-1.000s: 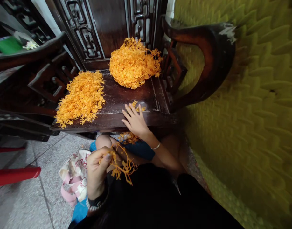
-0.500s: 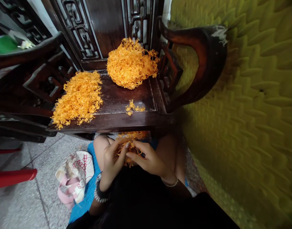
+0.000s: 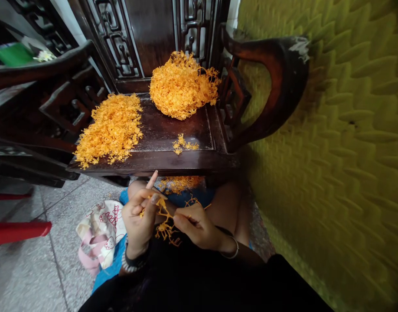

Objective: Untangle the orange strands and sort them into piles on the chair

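In front of my lap, my left hand (image 3: pixel 139 219) pinches one side of an orange branching plastic piece (image 3: pixel 165 229) between thumb and fingers. Its index finger points up toward the seat's front edge. My right hand (image 3: pixel 200 226) grips the other side, fingers curled in, with thin orange strands sticking out above it. The piece stretches across the gap between both hands, and part of it dangles below. On the dark wooden seat (image 3: pixel 173 162) ahead lie a loose orange heap (image 3: pixel 111 130), a rounder orange heap (image 3: pixel 182 86) and a few single pieces (image 3: pixel 185 144).
More orange pieces (image 3: pixel 179 184) lie low under the seat's front edge. A white and pink cloth bag (image 3: pixel 103 229) rests on the floor at left, by a blue sheet (image 3: pixel 104 277). A red leg (image 3: pixel 20 233) juts in. A yellow-green textured wall (image 3: pixel 332 173) stands close on the right.
My hands have drawn apart, showing the orange piece between them. My left index finger has straightened upward, and my right fingers have curled in. The view has shifted slightly.
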Demonstrator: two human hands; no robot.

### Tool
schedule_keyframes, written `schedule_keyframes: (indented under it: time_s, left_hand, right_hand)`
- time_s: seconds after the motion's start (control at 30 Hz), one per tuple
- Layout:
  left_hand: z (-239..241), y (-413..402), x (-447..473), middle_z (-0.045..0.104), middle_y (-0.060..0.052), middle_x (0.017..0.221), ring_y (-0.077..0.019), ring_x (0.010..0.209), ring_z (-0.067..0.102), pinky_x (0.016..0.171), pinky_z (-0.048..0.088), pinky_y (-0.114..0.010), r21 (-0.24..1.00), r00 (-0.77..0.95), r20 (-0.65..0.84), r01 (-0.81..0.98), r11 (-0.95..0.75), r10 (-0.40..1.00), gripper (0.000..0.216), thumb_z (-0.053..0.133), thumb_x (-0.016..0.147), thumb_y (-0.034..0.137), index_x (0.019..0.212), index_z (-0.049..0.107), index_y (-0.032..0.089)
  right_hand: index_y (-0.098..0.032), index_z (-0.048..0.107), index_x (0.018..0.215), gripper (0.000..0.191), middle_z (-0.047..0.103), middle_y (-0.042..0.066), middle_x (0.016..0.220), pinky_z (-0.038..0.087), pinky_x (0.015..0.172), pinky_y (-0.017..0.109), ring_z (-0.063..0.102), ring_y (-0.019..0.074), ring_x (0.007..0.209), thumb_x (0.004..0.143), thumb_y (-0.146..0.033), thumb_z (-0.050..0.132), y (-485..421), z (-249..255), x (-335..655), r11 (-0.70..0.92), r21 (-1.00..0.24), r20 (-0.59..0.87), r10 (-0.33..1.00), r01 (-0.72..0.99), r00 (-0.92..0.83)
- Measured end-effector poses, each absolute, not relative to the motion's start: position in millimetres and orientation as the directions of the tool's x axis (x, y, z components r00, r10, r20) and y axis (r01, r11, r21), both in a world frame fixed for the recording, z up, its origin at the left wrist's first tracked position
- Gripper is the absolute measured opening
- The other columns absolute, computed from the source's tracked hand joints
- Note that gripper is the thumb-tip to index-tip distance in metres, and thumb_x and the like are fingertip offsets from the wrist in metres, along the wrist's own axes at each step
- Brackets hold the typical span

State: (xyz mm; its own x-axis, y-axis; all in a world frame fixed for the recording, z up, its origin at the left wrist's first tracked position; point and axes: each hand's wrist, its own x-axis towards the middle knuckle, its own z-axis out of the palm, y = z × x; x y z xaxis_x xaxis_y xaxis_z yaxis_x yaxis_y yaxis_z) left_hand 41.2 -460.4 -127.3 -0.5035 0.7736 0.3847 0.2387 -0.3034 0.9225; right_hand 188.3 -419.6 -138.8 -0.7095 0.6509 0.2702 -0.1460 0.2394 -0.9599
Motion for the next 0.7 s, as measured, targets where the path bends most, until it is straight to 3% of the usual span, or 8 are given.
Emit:
schedule_keyframes:
  time_s: [0.07,0.13,0.2,0.27,0.37,0.5,0.6,0.7]
  left_hand:
    - [-125.6,-462.7,42.0,0.048,0.007,0.046,-0.0119,0.055,0.062,0.092,0.053,-0.039,0.936,-0.521,0.346,0.244,-0.252,0.780,0.019,0.064,0.084,0.028,0.067,0.063,0.020]
    - [-124.3,-462.4,41.9,0.050,0.003,0.048,-0.0199,0.077,0.070,0.085,0.056,-0.037,0.954,-0.509,0.294,0.212,-0.214,0.809,0.024,0.065,0.082,0.033,0.062,0.062,0.019]
    - [-122.0,-459.5,42.0,0.052,0.001,0.050,-0.0240,0.090,0.070,0.088,0.056,-0.040,0.962,-0.444,0.271,0.147,-0.229,0.854,0.029,0.066,0.082,0.037,0.059,0.060,0.020]
    - [-117.9,-455.3,43.6,0.052,0.002,0.049,-0.0193,0.072,0.069,0.098,0.051,-0.046,0.960,-0.347,0.278,0.085,-0.265,0.896,0.029,0.064,0.083,0.038,0.061,0.058,0.020]
    - [-109.7,-449.7,48.1,0.051,0.006,0.047,-0.0087,0.041,0.049,0.105,0.045,-0.051,0.951,-0.231,0.308,0.035,-0.309,0.923,0.027,0.058,0.088,0.036,0.066,0.056,0.020]
    - [-101.7,-443.1,52.2,0.049,0.007,0.047,-0.0081,0.041,0.045,0.100,0.049,-0.049,0.940,-0.122,0.339,0.067,-0.333,0.933,0.027,0.058,0.088,0.036,0.067,0.056,0.020]
    - [-99.3,-437.5,54.7,0.050,0.004,0.048,-0.0147,0.054,0.060,0.082,0.057,-0.043,0.895,-0.008,0.446,0.025,-0.445,0.895,0.025,0.057,0.088,0.038,0.070,0.059,0.021]
    - [-98.3,-434.0,59.0,0.061,0.000,0.055,-0.0189,0.068,0.068,0.077,0.057,-0.038,0.825,0.310,0.551,-0.063,-0.562,0.775,0.021,0.054,0.090,0.034,0.073,0.060,0.022]
  right_hand:
    - [-0.020,0.033,0.056,0.044,0.029,-0.006,0.050,0.021,0.046,0.025,0.027,0.0069,0.046,0.095,-0.039,0.039,-421.6,-138.0,191.1,0.241,-0.962,0.259,0.656,-0.128,-0.709]
    - [-0.020,0.034,0.056,0.044,0.028,-0.006,0.049,0.022,0.046,0.025,0.027,0.0074,0.046,0.095,-0.040,0.039,-423.1,-137.5,194.4,0.247,-0.963,0.248,0.656,-0.108,-0.713]
    - [-0.020,0.035,0.056,0.044,0.030,-0.006,0.049,0.023,0.046,0.025,0.028,0.0075,0.045,0.095,-0.041,0.038,-423.8,-136.7,198.8,0.263,-0.960,0.250,0.650,-0.097,-0.717]
    - [-0.020,0.036,0.056,0.044,0.033,-0.005,0.050,0.024,0.046,0.025,0.030,0.0076,0.045,0.095,-0.041,0.038,-423.9,-135.4,204.7,0.287,-0.953,0.266,0.641,-0.096,-0.720]
    - [-0.021,0.036,0.056,0.046,0.035,-0.005,0.050,0.025,0.047,0.026,0.032,0.0077,0.045,0.096,-0.042,0.037,-422.6,-132.5,215.9,0.324,-0.942,0.284,0.629,-0.088,-0.724]
    - [-0.020,0.038,0.054,0.049,0.034,-0.005,0.049,0.026,0.048,0.025,0.032,0.0075,0.045,0.095,-0.046,0.038,-414.5,-130.7,225.1,0.319,-0.942,0.288,0.626,-0.098,-0.724]
    - [-0.019,0.049,0.061,0.048,0.043,-0.003,0.054,0.036,0.052,0.024,0.041,0.0093,0.050,0.092,-0.055,0.041,-404.6,-132.9,218.1,0.146,-0.971,0.238,0.675,-0.191,-0.698]
    - [-0.019,0.061,0.090,0.056,0.062,0.005,0.077,0.051,0.070,0.030,0.061,0.0162,0.072,0.092,-0.063,0.027,-399.4,-138.5,203.2,-0.075,-0.958,0.145,0.706,-0.277,-0.693]
